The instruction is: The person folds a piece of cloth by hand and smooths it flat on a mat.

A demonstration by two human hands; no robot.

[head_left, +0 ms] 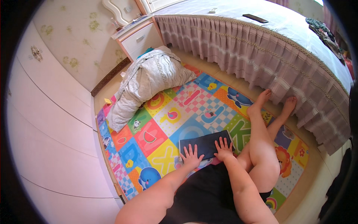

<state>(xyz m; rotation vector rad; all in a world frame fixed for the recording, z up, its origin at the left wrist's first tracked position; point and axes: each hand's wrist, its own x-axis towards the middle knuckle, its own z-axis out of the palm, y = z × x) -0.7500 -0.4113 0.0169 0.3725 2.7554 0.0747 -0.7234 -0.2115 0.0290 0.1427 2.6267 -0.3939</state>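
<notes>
A flat, dark navy rectangle point(205, 145) with a thin pale edge lies on a colourful play mat point(167, 128) in front of me. It could be folded cloth or a slim case; I cannot tell which. On its left end rests my left hand point(192, 156), palm down with the fingers spread. Toward its right end, my right hand point(223, 149) lies flat in the same way, fingers apart. Neither hand grips anything. My bare legs point(261, 149) stretch over the mat to the right.
A bunched pale quilt point(149, 82) covers the mat's far left. Behind it stands a white nightstand point(140, 39). Along the far right runs a bed with a pleated mauve skirt point(238, 52); a dark phone-like slab point(255, 18) lies on top. White cabinet doors point(56, 130) line the left.
</notes>
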